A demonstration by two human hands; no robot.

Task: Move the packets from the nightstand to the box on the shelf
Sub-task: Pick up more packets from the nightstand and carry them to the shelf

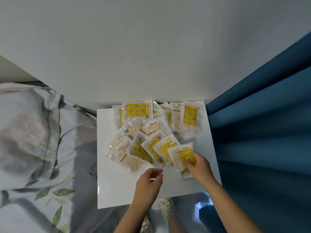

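Several clear packets with yellow patterned or beige inserts lie scattered and overlapping on the white nightstand (116, 190). One group sits at the back by the wall (137, 111); another fans out toward the front (139, 151). My right hand (198, 165) pinches the nearest yellow packet (186, 154) at the right end of the fan. My left hand (149, 181) hovers with fingers loosely curled just in front of the fan, holding nothing. The box and the shelf are out of view.
A bed with a leaf-print cover and a pillow (28, 132) borders the nightstand on the left. A blue curtain (262, 132) hangs close on the right. A grey wall (151, 56) stands behind. My shoes (167, 209) show below the front edge.
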